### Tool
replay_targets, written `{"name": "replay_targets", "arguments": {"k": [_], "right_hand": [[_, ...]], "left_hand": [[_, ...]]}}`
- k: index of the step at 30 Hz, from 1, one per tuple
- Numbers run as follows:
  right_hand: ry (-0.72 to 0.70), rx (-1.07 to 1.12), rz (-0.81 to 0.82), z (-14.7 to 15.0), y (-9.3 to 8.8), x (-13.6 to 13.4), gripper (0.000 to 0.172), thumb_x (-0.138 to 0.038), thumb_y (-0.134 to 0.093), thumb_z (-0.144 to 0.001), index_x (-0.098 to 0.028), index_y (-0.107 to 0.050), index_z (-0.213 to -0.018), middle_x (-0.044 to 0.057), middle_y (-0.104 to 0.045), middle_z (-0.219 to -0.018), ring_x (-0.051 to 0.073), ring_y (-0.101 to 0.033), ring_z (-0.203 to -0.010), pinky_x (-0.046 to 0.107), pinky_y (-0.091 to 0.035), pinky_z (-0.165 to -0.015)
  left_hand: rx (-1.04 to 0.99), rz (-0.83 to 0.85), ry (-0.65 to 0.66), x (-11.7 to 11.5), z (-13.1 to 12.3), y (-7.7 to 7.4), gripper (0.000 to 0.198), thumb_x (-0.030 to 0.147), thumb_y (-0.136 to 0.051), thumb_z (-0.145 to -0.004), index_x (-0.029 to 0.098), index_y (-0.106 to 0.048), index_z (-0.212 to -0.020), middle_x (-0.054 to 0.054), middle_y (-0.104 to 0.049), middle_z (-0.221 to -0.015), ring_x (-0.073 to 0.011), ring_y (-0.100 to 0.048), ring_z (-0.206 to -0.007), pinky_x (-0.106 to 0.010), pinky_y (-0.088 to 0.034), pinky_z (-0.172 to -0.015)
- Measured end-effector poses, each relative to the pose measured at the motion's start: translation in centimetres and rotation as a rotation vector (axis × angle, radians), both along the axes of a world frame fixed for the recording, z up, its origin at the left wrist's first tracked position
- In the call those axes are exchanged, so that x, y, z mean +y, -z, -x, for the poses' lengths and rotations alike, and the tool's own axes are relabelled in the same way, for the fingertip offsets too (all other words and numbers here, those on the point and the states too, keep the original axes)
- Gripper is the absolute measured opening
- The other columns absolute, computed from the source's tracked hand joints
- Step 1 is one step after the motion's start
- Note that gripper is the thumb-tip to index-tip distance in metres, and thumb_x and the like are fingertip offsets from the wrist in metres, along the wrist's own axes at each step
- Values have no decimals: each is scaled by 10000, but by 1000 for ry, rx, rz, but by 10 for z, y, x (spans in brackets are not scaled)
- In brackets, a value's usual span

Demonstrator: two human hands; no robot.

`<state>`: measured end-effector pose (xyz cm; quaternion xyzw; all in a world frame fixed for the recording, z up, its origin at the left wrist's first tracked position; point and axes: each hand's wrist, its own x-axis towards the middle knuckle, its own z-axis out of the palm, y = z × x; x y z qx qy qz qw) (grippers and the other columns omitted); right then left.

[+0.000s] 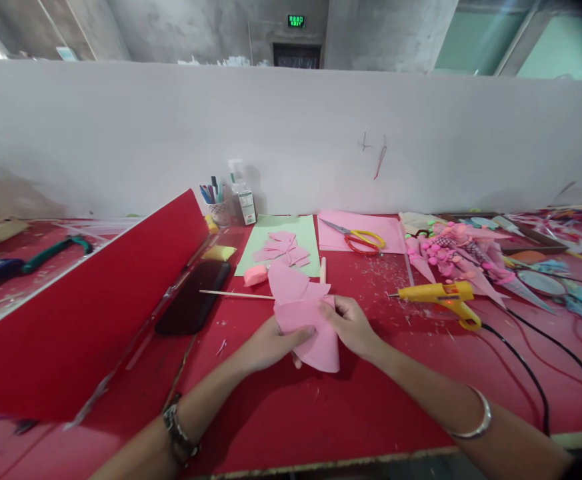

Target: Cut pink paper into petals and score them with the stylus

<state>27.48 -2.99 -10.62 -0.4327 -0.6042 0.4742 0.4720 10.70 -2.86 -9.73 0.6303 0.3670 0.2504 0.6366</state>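
Note:
Both my hands hold a pink foam petal piece (307, 324) just above the red table (291, 413). My left hand (271, 345) pinches its left edge with thumb on top. My right hand (353, 325) grips its right side, fingers curled. A thin wooden stick (235, 294) lies just beyond the piece, pointing left. More cut pink petals (281, 249) lie on a green sheet (261, 243) further back.
A yellow glue gun (438, 295) with black cord lies to the right. Scissors (358, 237) rest on a pink sheet (335, 232). A black phone (193, 295) lies left, beside a red divider panel (85, 307). A pen cup (218, 203) and a bottle (243, 200) stand at the wall. Pink craft cones (451, 257) are piled at right.

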Motion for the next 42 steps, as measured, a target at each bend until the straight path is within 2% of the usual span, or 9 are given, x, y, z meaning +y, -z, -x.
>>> {"name": "replay_targets", "arguments": {"k": [4,10,19,23,26,29,33,38,42], "right_hand": [[31,-23,24,0,0,-2,472,-583,-388,-779,-176,-359,-541,-30,-321,-523,78,-293,-479,219,-228,-430],[53,-74,19,-2,-1,-1,502,-612,-342,-786,-177,-388,-539,-16,-359,-511,98,-340,-483,236,-272,-449],[-76,-94,38,-1,0,0,476,-576,-334,-815,-174,-382,-565,-16,-390,-552,101,-374,-526,228,-300,-490],[-97,-197,-32,-5,2,4,464,-544,-319,-839,-174,-370,-562,-28,-374,-545,88,-337,-513,218,-277,-481],[-185,-205,-18,-9,2,6,473,-542,-340,-833,-164,-406,-557,-30,-381,-532,86,-343,-514,207,-287,-479],[-345,-181,79,-13,0,7,475,-543,-355,-829,-142,-500,-619,-15,-454,-562,87,-389,-528,196,-325,-488],[-580,-229,175,-16,-6,5,433,-496,-394,-833,-137,-505,-617,-31,-429,-547,64,-361,-477,174,-297,-439],[-684,-492,-181,-14,-9,3,405,-315,-422,-844,-153,-390,-475,-66,-229,-471,46,-238,-423,177,-175,-402],[-554,-556,-286,-10,-5,4,281,-248,-451,-824,-143,-523,-573,-53,-391,-487,61,-357,-457,174,-234,-438]], "left_hand": [[20,-14,36,0,1,-1,341,439,-534,-777,131,-547,-631,32,-511,-460,-82,-471,-447,-196,-359,-470],[35,-34,38,-2,0,-2,336,450,-529,-773,137,-548,-651,40,-495,-453,-89,-457,-439,-203,-349,-464],[30,-101,-112,4,2,-8,358,443,-509,-789,143,-538,-595,23,-525,-468,-105,-492,-496,-225,-405,-557],[32,-90,-141,5,5,-5,321,443,-533,-770,130,-590,-725,10,-567,-511,-123,-520,-492,-241,-423,-538],[44,-78,-167,9,14,-7,309,419,-565,-746,134,-615,-857,-31,-651,-709,-155,-575,-633,-256,-447,-607],[63,-70,-144,15,28,-15,299,419,-560,-741,146,-642,-831,-54,-664,-852,-188,-585,-799,-263,-444,-705],[127,-146,109,18,34,-23,501,520,-319,-832,132,-637,-828,-69,-646,-758,-181,-588,-703,-265,-446,-636],[265,-416,181,8,13,-14,374,423,-457,-802,135,-528,-575,29,-437,-521,-80,-379,-507,-188,-281,-491],[363,-552,138,6,6,-4,359,359,-444,-825,148,-453,-535,48,-350,-496,-72,-302,-485,-202,-201,-471]]}}
